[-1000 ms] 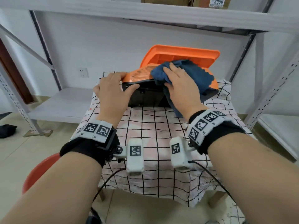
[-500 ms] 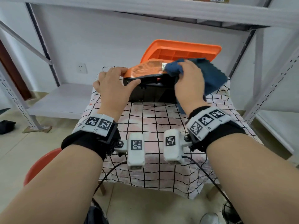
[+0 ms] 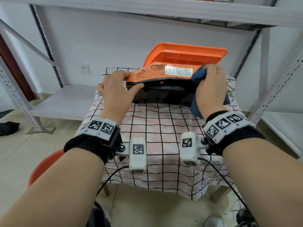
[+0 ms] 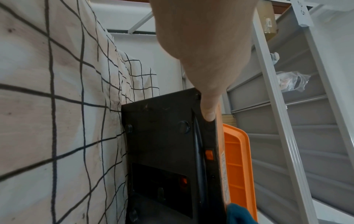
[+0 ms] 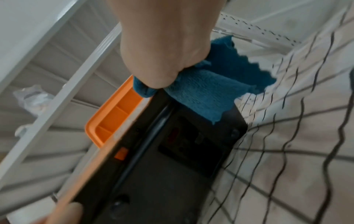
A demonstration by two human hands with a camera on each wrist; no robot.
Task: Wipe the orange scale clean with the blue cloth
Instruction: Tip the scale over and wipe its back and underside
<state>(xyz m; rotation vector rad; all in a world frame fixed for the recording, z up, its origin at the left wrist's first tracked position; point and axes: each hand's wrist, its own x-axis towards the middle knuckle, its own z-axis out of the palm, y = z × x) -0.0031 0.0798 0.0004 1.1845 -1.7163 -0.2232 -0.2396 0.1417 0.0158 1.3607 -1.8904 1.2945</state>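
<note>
Orange scale (image 3: 157,74) sits tipped on its side at frame centre on the checked tablecloth (image 3: 157,128) covering the surface, black underside (image 4: 162,144) facing the person. A white spec label (image 3: 178,71) is stuck on the orange side now facing up; print too small to read. An orange ribbed tray (image 3: 185,54) stands tilted just behind the scale, toward the upper right.

Left hand (image 3: 114,90) clamps the scale's left end: fingers over the orange top edge, thumb (image 4: 207,110) pressed on the black rim. Right hand (image 3: 211,86) has fingers curled round the bunched blue cloth (image 5: 203,91), pressing it onto the scale's right end; the loose scalloped edge of the cloth hangs down beside the black underside. Both wrists carry black straps with square-coded marker blocks and small white cameras.

Grey metal shelving (image 3: 147,7) rings the surface. A wall socket (image 3: 85,69) is at left-centre, a red stool (image 3: 44,166) lower left, a dark bundle on the floor (image 3: 8,128) at far left. A clear plastic bag (image 4: 293,81) lies on a shelf in the left wrist view.
</note>
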